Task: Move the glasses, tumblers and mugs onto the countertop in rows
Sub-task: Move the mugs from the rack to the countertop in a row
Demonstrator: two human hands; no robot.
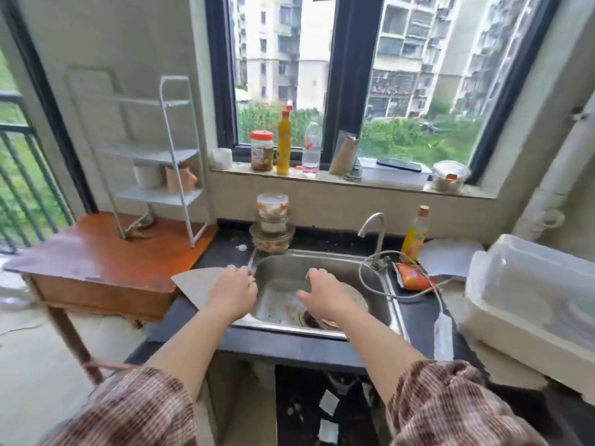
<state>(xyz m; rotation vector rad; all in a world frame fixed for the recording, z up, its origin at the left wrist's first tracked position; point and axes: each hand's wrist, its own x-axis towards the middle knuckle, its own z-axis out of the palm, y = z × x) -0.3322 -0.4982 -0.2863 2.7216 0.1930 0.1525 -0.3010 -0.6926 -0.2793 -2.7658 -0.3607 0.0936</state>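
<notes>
A white mug (148,176) and a pink mug (179,179) stand side by side on the lower shelf of a white wire rack (175,130), far left on a wooden table (96,262). The dark countertop (219,252) runs around a steel sink (289,262). My left hand (233,292) lies at the sink's left rim, on a grey fan-shaped sheet (193,281), with its fingers curled downward and the tips hidden. My right hand (325,291) hovers over the sink basin with fingers spread and nothing in it. Both hands are far from the mugs.
Stacked glass jars (272,226) stand behind the sink, beside a faucet (375,233) with a looping hose. A yellow bottle (415,236), an orange packet (412,276) and a white lidded plastic box (531,300) sit to the right. Bottles and jars line the windowsill (322,178).
</notes>
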